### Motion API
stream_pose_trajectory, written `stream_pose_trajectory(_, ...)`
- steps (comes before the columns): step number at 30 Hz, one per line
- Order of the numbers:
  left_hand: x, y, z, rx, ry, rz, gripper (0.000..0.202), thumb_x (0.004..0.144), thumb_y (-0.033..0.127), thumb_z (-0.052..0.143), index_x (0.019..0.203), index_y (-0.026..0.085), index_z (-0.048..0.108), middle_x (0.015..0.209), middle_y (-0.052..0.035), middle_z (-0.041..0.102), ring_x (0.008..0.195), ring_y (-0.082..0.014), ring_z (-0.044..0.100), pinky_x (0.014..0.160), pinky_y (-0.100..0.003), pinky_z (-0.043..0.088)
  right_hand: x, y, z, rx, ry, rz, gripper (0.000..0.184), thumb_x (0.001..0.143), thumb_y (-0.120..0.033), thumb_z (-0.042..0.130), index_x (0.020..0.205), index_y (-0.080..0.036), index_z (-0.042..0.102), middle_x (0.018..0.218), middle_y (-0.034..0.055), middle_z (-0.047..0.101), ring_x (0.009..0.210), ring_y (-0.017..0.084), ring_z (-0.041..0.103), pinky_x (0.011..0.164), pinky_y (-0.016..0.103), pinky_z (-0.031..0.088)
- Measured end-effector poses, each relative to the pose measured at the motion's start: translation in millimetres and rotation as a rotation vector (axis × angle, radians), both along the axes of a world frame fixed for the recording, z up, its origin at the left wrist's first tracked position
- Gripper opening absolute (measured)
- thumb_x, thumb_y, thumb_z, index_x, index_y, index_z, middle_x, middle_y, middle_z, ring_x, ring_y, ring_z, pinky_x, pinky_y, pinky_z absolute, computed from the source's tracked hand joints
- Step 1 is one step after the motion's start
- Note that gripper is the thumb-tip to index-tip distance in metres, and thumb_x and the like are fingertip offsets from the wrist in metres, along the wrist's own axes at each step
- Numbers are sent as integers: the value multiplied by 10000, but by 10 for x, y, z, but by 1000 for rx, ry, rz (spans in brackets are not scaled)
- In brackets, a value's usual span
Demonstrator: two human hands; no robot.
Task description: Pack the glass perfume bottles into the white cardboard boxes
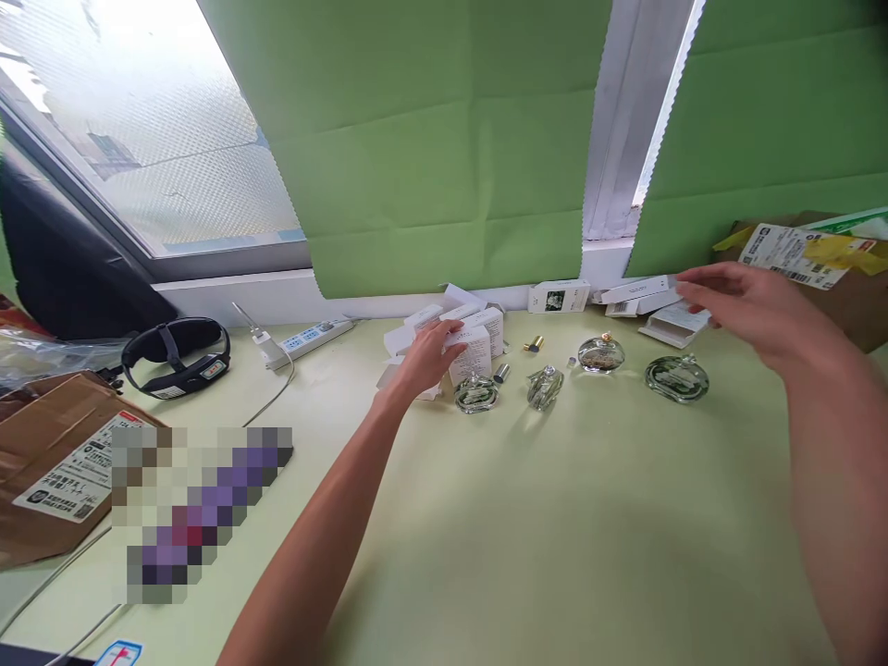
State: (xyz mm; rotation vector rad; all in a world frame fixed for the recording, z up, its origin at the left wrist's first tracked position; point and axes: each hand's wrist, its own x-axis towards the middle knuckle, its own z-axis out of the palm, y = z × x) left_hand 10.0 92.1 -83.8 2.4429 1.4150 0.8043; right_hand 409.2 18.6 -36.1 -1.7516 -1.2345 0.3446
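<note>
My left hand [428,359] reaches across the pale green table [541,518] and closes its fingers round a small white box [472,351] in a cluster of white boxes [450,319]. My right hand [746,305] hovers at the right, fingers stretched out toward a flat white box [676,322] by the wall; it holds nothing that I can see. Several round glass perfume bottles stand in a row in front: one [476,393] by the left hand, a tipped one [545,386], one with a gold cap [600,352], and a larger one [676,377].
A gold cap [534,345] and a silver cap [500,373] lie loose. More white boxes [559,297] lean on the wall. A power strip [309,339], a black headband device [176,356], a cardboard parcel [48,462] at left, another parcel [819,268] at right.
</note>
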Motion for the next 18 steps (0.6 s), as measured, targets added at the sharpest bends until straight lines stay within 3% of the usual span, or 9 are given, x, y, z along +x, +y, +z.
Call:
stream_pose_trajectory(3,-11,-18,20,2,12,-17,350,934,309,531,1266,201,543,1270,-96,619,1170,-240,564,954,-386,484,366,117,-224,-13,-22,-138,419,797,-432,637,1136,-187,657,1094,169,668,829,222,582,661,369,437)
stream_pose_trajectory(6,-14,-47,64,10,19,-33,342,946,329,515,1265,209,542,1246,-86,621,1164,-231,564,957,-377,481,609,272,-407,-57,-112,-198,392,769,-384,641,1087,-156,648,1050,197,645,821,247,554,668,401,422)
stream_pose_trajectory(11,-2,-124,214,97,-40,-23,308,980,371,465,1228,219,566,1231,-75,622,1112,-208,593,978,-377,463,804,625,-688,-129,-366,-16,203,698,-290,712,887,-219,687,921,117,566,959,282,506,818,391,384)
stream_pose_trajectory(18,62,-261,438,271,-230,11,243,977,322,507,1179,219,594,1135,-53,648,1049,-167,614,966,-347,472,1016,949,-1120,-220,-570,50,83,593,-232,812,614,-217,733,1009,138,504,977,318,400,753,424,362)
